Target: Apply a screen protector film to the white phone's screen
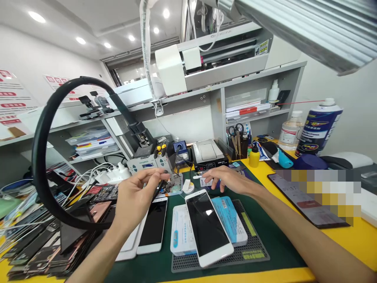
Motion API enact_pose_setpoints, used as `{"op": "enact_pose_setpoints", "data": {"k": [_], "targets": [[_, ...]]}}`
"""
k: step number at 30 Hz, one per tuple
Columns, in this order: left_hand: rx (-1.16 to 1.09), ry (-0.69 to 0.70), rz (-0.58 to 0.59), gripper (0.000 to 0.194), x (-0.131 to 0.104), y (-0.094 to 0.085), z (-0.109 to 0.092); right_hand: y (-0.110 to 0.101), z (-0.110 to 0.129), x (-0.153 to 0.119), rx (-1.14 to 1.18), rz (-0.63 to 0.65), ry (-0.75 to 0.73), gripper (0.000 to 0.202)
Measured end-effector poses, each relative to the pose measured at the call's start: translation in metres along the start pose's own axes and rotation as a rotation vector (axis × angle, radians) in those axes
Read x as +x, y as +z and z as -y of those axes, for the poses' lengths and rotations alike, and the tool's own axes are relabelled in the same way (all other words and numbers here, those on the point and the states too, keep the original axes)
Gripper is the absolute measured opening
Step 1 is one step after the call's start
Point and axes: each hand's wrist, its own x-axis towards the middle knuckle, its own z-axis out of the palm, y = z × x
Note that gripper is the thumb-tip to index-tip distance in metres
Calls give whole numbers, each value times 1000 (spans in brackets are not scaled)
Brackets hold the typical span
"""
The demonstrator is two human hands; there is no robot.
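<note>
My left hand (140,191) is raised above the left side of the mat, thumb and fingertips pinched together; what they hold, if anything, I cannot make out. My right hand (228,179) hovers farther right with fingers bent and apart, near a small white-tipped item (196,177); contact is unclear. Between and below them, a white-framed phone (207,226) with a dark screen lies tilted on a white and blue box (180,232). The box rests on a grey honeycomb-patterned pad (203,265). Another white phone (153,224) lies beneath my left wrist.
Stacked phone parts (44,247) crowd the left, beside a thick black flexible arm (39,157). A green mat (273,243) covers the yellow table. On the right are a large phone (297,202), a spray can (319,127) and a yellow bottle (253,157).
</note>
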Motion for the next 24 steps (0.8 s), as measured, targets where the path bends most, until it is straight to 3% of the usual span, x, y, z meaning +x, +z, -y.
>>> {"op": "enact_pose_setpoints", "data": {"k": [2,9,24], "targets": [[-144,-136,-5,33,5,-2,3,0,2,0,27,-19,2,51],[-373,-311,-13,27,7,0,6,1,5,0,107,-30,23,50],[-522,-380,-6,30,-1,0,11,0,6,-1,271,45,22,46]]}}
